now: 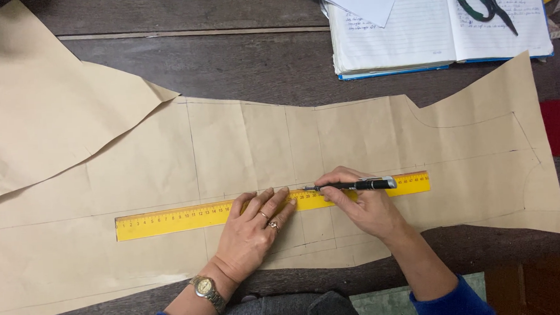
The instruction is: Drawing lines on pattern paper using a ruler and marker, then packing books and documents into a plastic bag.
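The left hand (253,225) lies flat with fingers spread on the long yellow ruler (169,218), which runs sideways under both hands, while the right hand (364,207) pinches a black pen (357,185) with its tip just beside the left fingertips.

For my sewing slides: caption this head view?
Left hand pins yellow ruler on brown pattern paper; right hand holds pen.

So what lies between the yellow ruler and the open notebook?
In the head view, brown pattern paper with pencil lines, then bare dark wooden table, separate ruler from notebook.
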